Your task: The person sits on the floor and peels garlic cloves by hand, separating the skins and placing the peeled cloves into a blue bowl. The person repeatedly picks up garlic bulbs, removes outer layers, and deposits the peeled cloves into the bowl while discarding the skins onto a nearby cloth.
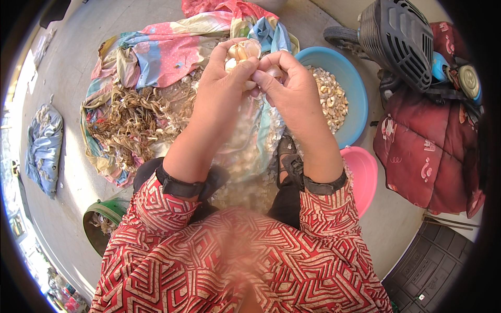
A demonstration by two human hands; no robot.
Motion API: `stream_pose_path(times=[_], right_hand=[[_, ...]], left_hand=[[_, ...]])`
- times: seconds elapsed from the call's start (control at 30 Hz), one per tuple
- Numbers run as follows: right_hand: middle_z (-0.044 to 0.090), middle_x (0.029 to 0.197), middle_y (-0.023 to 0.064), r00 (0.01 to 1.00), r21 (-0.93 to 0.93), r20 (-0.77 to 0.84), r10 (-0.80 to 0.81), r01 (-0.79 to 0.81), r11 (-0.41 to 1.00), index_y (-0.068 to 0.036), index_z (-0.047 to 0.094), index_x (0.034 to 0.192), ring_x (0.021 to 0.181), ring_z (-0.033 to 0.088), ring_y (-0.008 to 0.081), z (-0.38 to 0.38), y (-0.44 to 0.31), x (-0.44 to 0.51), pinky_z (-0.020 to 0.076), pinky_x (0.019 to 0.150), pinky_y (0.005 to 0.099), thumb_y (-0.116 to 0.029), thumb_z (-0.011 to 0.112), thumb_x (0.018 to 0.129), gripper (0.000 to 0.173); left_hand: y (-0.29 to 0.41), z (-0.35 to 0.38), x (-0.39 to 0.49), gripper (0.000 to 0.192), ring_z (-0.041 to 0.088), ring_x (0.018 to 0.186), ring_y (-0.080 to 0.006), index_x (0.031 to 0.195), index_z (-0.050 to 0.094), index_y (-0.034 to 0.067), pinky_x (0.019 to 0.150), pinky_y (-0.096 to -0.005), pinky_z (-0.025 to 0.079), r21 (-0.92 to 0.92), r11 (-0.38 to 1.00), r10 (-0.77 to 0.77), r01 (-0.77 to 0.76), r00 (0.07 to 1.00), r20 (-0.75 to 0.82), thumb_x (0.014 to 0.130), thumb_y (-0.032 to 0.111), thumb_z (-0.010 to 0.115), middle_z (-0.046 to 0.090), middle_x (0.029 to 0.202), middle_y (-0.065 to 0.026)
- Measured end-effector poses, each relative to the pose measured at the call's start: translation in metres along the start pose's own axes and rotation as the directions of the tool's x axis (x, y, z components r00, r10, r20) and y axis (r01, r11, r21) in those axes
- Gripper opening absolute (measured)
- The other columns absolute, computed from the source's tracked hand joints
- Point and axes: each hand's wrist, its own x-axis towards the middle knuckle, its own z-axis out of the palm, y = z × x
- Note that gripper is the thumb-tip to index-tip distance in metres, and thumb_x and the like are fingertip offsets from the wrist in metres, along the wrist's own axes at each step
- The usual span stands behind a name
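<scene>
A partly broken garlic bulb (245, 49) rests in my left hand (225, 72), its cloves showing between the curled fingers and thumb. My right hand (287, 76) meets it at the fingertips, with a garlic piece (274, 72) in a purplish skin held inside its fingers. The thumbs nearly touch over a pale clove (249, 85), partly hidden, so which hand grips that clove is unclear. Just beyond my right wrist stands a blue plastic basin (358, 94) with many loose garlic cloves (332, 96) in it. Garlic skins lie below my hands.
A patterned cloth (168, 58) on the floor bears dried garlic stalks (129, 121). To the right are a pink basin (362, 180) and a wheeled vehicle with a red quilted cover (419, 148). A green container (100, 223) lies at left, beyond it a blue cloth bundle (45, 148).
</scene>
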Motion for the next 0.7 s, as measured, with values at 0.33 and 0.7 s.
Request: stream_pose_path(times=[0.33,0.7], right_hand=[[0.066,0.079,0.0009,0.991,-0.253,0.033,-0.126,0.130,0.959,0.001,0.067,0.099,0.065,0.055,0.0028,-0.007,-0.002,-0.002,0.0418,0.056,0.0198,-0.011,0.068,0.090,0.015],[0.065,0.078,0.0060,0.998,0.178,-0.056,-0.008,0.017,0.984,0.000,0.062,0.108,0.063,0.063,0.0095,-0.006,-0.006,-0.001,0.0479,0.053,0.0214,-0.003,0.054,0.095,0.015]], left_hand=[[-0.006,-0.001,0.001,0.032,0.057,0.083,-0.0101,0.129,0.051,0.006,0.067,-0.0251,0.047,0.093,0.996,-0.017,0.013,0.999,0.041,0.099,0.015,0.052,0.061,0.101,-0.0040],[-0.004,-0.002,0.009,0.029,0.059,0.083,-0.0141,0.125,0.050,0.002,0.067,-0.0260,0.049,-0.173,0.983,-0.051,0.055,0.998,0.027,0.098,0.013,0.053,0.061,0.103,-0.0082]])
